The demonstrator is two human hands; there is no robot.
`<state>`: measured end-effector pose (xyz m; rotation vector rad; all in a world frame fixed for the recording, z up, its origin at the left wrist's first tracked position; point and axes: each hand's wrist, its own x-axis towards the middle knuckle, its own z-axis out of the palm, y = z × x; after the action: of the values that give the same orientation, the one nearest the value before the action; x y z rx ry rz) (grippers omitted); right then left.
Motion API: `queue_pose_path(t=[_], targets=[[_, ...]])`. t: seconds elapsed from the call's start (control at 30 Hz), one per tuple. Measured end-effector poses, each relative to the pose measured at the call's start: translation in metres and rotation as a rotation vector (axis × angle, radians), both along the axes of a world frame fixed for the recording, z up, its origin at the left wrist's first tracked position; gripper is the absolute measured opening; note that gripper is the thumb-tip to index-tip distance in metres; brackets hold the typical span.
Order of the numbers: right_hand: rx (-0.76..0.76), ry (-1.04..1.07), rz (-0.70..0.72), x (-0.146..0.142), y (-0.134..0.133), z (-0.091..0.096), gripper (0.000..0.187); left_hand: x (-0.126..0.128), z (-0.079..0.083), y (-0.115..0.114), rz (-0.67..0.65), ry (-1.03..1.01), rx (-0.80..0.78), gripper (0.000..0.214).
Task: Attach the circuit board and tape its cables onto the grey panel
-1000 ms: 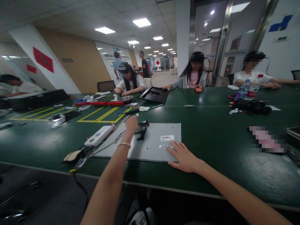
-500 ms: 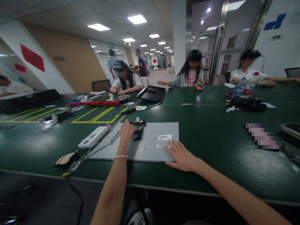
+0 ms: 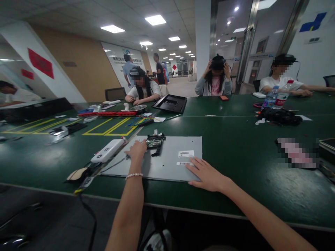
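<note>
A flat grey metal panel (image 3: 172, 167) lies on the green table in front of me, with white labels on its right part. On its far half is a green circuit board (image 3: 155, 142) in a black bracket. My left hand (image 3: 136, 150) is over the panel's left part, beside the board, its visible fingers spread. A thin grey cable (image 3: 117, 162) runs to beneath this hand, and the fingertips are partly hidden. Flat on the panel's right front corner, next to a barcode label (image 3: 184, 163), rests my right hand (image 3: 208, 175), fingers apart.
A white power strip (image 3: 108, 151) and a computer mouse (image 3: 78, 175) lie left of the panel. Across the table are a black plastic cover (image 3: 170, 103), a red tray (image 3: 115, 113) and bottles (image 3: 281, 96). A phone (image 3: 297, 153) lies right. Several people sit opposite.
My left hand has shifted left and nearer to me, showing more of the circuit board. My right hand stays on the panel. A person opposite has raised both hands to their headset.
</note>
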<state>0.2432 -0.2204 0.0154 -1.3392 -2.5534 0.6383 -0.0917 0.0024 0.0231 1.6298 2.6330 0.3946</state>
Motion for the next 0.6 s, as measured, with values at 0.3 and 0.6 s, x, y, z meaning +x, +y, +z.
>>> queue_pose_path(t=[0.3, 0.6], targets=[[0.037, 0.018, 0.004, 0.013, -0.003, 0.007, 0.065, 0.012, -0.001, 0.001, -0.020, 0.066, -0.035, 0.067], [0.103, 0.010, -0.292, 0.022, 0.010, 0.001, 0.058, 0.031, 0.003, 0.002, -0.094, 0.156, -0.062, 0.062]])
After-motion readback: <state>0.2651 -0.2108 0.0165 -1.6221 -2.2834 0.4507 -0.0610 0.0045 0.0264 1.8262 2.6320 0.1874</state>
